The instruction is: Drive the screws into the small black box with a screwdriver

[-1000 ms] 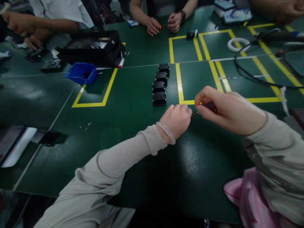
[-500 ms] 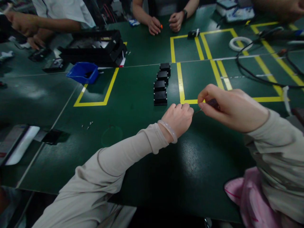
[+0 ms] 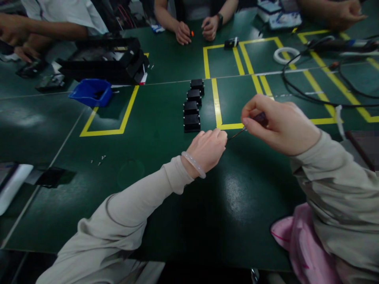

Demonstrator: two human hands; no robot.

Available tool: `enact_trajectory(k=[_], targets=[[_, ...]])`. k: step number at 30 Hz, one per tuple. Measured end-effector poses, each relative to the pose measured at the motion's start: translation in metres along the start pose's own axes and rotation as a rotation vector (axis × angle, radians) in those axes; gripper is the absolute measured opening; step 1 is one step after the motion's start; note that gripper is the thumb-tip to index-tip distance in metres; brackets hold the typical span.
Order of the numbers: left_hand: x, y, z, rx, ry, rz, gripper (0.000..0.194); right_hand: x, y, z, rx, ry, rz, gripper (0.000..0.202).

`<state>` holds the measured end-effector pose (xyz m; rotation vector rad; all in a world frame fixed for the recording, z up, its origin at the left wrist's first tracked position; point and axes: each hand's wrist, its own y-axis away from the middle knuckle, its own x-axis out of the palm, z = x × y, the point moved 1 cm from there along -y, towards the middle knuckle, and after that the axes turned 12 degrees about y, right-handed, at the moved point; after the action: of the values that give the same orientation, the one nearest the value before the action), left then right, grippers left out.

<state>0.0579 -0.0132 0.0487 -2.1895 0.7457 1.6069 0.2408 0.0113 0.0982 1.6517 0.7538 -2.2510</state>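
My right hand [image 3: 278, 124] is closed on the dark handle of a thin screwdriver [image 3: 237, 134], whose shaft slants down to the left. The shaft's tip ends at the fingers of my left hand [image 3: 207, 152], which are curled round something I cannot make out, hidden behind the back of the hand. Just beyond my left hand, several black blocks [image 3: 192, 119] with small metal screws at their sides stand in a row on the green table [image 3: 154, 150]. To the left lie a few tiny screws [image 3: 101, 159].
At the left are a blue bin [image 3: 91, 92] and stacked black trays [image 3: 100, 65]. Across the table, a person's two hands [image 3: 183, 33] hold small items. A white tape roll [image 3: 286, 56] and black cables [image 3: 299, 92] lie at the right. Pink cloth [image 3: 308, 244] is at the lower right.
The whole view has shifted, so most things appear further left. More of the screwdriver's shaft shows between my hands, which are slightly further apart.
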Motion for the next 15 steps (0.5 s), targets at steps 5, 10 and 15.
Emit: enact_trajectory(k=[5,10,15], targets=[[-0.002,0.009,0.022,0.010,0.375,-0.094,0.003,0.008,-0.002,-0.006,0.002,-0.044,-0.054,0.013],[-0.018,0.035,0.053,-0.068,0.535,-0.225,0.005,0.017,-0.003,-0.013,-0.019,-0.075,-0.145,0.009],[-0.029,0.085,0.095,-0.241,0.473,-0.340,0.015,0.019,-0.004,-0.012,-0.008,-0.085,-0.151,0.007]])
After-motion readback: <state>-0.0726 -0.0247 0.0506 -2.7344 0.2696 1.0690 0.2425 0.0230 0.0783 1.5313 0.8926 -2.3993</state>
